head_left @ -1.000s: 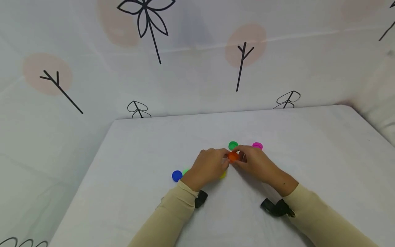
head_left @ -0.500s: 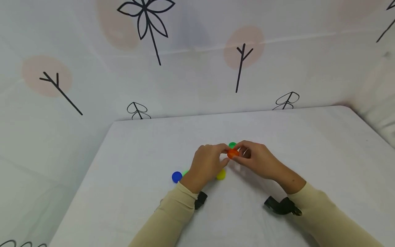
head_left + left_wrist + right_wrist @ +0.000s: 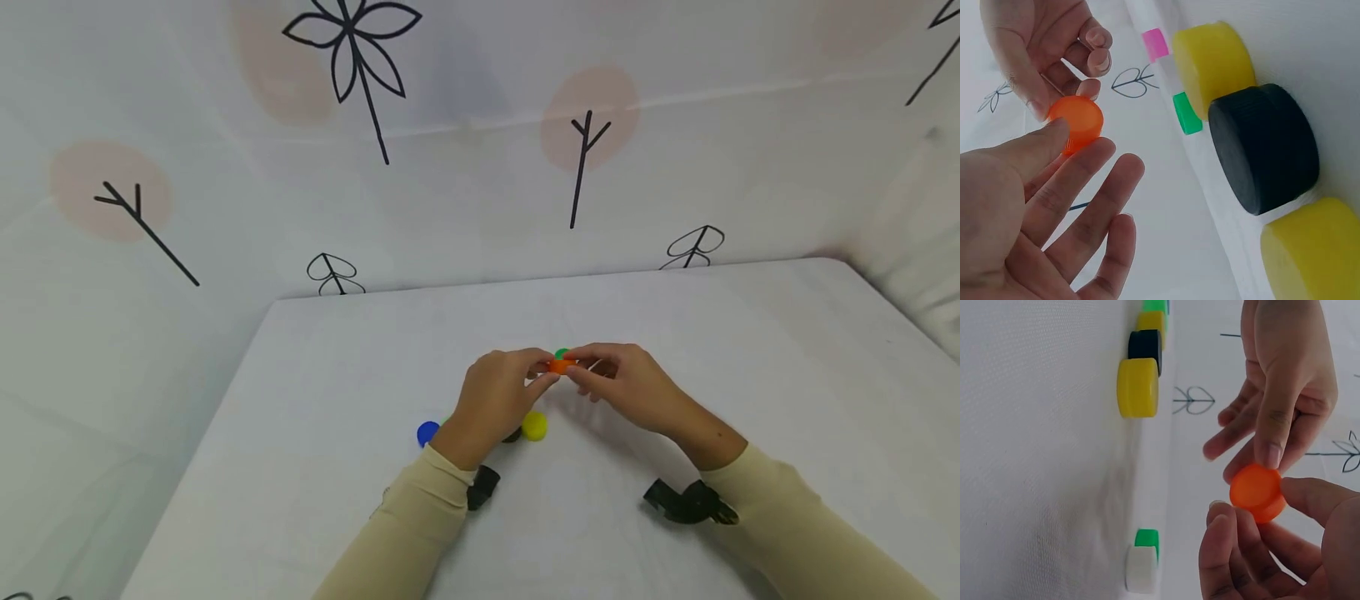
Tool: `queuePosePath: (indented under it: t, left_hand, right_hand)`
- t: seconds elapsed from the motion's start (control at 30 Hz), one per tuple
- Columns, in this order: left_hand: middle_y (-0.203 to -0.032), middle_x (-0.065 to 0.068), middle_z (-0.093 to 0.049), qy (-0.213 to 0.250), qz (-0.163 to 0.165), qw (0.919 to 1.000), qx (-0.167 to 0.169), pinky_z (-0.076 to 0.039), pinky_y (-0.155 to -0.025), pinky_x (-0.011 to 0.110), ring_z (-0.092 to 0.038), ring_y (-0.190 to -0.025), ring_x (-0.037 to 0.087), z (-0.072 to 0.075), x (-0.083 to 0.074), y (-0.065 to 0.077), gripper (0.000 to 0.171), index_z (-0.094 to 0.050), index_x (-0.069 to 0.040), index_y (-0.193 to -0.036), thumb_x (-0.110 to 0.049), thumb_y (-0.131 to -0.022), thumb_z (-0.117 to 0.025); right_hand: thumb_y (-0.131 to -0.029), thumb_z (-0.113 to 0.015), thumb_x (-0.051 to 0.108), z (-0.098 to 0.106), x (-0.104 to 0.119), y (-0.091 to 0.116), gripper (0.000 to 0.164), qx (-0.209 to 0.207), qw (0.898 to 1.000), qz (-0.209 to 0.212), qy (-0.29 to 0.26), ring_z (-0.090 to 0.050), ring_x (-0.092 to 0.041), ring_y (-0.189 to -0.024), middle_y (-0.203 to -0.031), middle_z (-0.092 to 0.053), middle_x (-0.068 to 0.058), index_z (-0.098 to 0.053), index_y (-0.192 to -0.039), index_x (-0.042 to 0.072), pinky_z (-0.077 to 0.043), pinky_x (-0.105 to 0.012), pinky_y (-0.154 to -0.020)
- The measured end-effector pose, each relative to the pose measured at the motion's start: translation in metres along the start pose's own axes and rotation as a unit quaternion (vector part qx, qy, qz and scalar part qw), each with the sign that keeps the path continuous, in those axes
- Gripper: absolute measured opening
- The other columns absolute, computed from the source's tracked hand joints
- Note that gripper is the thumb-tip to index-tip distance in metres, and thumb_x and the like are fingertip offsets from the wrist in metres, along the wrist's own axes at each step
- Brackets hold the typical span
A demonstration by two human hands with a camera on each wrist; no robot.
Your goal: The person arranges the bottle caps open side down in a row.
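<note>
An orange bottle cap is held up between the two hands over the table. My left hand pinches its left side, thumb against its face in the left wrist view, where the orange bottle cap shows a round face. From the other side my right hand pinches it with thumb and fingertips. Behind the fingers a green cap partly shows. Below the left hand lie a yellow cap, a black cap and a blue cap. A pink cap is hidden from the head view.
A second yellow cap lies beside the black one, and a light green cap sits farther along that row. Near the green cap is a white cap. The white-covered table meets a printed cloth backdrop.
Both hands have lifted the orange cap slightly and turned it from face-up to nearly edge-on in the head view. The right hand now covers the pink cap; the yellow and black caps show more.
</note>
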State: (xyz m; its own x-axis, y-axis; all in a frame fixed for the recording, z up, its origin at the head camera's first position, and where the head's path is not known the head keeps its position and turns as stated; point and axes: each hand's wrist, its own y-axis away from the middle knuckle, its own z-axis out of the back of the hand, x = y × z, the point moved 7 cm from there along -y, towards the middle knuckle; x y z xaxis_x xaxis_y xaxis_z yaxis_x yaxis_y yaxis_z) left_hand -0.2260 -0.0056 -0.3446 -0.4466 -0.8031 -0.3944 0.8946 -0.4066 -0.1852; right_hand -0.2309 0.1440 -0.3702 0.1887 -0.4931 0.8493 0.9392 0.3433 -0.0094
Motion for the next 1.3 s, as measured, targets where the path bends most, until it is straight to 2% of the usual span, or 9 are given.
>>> queuePosePath:
  t: [0.27,0.53,0.67,0.83,0.97,1.17,1.3]
  left_hand:
    - [-0.099,-0.005,-0.078,0.034,0.018,0.9992,0.003,-0.053,-0.067,0.017,-0.073,-0.089,0.011,0.0044,0.0035,-0.0004,0.03,-0.074,-0.016,-0.116,-0.036,-0.095,-0.068]
    - [-0.1,-0.005,-0.078,0.079,0.05,0.9954,0.022,-0.053,-0.071,0.018,-0.071,-0.09,0.009,0.0036,0.0059,0.001,0.031,-0.073,-0.015,-0.118,-0.036,-0.098,-0.064]
    - [-0.102,-0.005,-0.078,0.082,0.042,0.9956,0.016,-0.054,-0.073,0.018,-0.071,-0.093,0.011,0.0052,0.0046,0.0007,0.032,-0.072,-0.015,-0.122,-0.034,-0.098,-0.065]
    - [-0.106,-0.003,-0.078,0.068,0.03,0.9971,0.016,-0.056,-0.078,0.022,-0.073,-0.096,0.011,0.0062,0.0027,0.0015,0.037,-0.068,-0.017,-0.129,-0.032,-0.095,-0.069]
    - [-0.105,-0.004,-0.078,0.055,0.019,0.998,0.022,-0.054,-0.073,0.021,-0.073,-0.093,0.013,0.0061,0.0011,0.0016,0.042,-0.063,-0.02,-0.133,-0.03,-0.093,-0.072]
    - [-0.098,-0.004,-0.079,0.054,-0.008,0.9981,0.026,-0.051,-0.066,0.016,-0.074,-0.087,0.01,0.0072,-0.0006,0.0009,0.036,-0.065,-0.021,-0.126,-0.031,-0.092,-0.073]
    - [-0.094,-0.004,-0.079,0.077,-0.002,0.9963,0.039,-0.052,-0.067,0.018,-0.073,-0.085,0.007,0.0072,0.0018,0.0015,0.034,-0.067,-0.019,-0.122,-0.031,-0.091,-0.074]
  right_hand:
    - [-0.097,-0.066,0.03,0.0014,0.003,-0.0002,0.032,-0.027,0.999,0.013,0.017,-0.07,-0.026,-0.078,-0.096,-0.074,-0.012,-0.069,-0.122,0.01,-0.057,-0.033,-0.071]
    - [-0.097,-0.067,0.024,0.0028,0.0056,0.0038,0.031,-0.056,0.998,0.027,0.013,-0.072,-0.027,-0.081,-0.106,-0.074,-0.011,-0.069,-0.123,0.008,-0.057,-0.029,-0.073]
    - [-0.098,-0.066,0.023,0.0048,0.0085,0.0053,0.031,-0.06,0.998,0.025,0.006,-0.072,-0.026,-0.082,-0.107,-0.074,-0.012,-0.068,-0.124,0.006,-0.055,-0.027,-0.072]
    - [-0.098,-0.065,0.025,0.0044,0.0072,0.0032,0.031,-0.052,0.999,0.014,-0.005,-0.071,-0.028,-0.082,-0.1,-0.075,-0.013,-0.07,-0.122,0.007,-0.056,-0.032,-0.074]
    - [-0.099,-0.065,0.025,0.0038,0.0046,0.0011,0.029,-0.049,0.999,0.02,-0.011,-0.07,-0.028,-0.08,-0.093,-0.074,-0.014,-0.068,-0.123,0.008,-0.058,-0.034,-0.075]
    - [-0.098,-0.066,0.021,0.0049,0.0051,0.0008,0.024,-0.03,0.999,0.036,-0.019,-0.071,-0.03,-0.079,-0.091,-0.074,-0.015,-0.067,-0.119,0.009,-0.058,-0.029,-0.073]
    - [-0.094,-0.07,0.015,0.0036,0.0056,0.001,0.027,0.006,0.999,0.039,-0.022,-0.072,-0.029,-0.081,-0.094,-0.074,-0.014,-0.068,-0.121,0.009,-0.058,-0.027,-0.073]
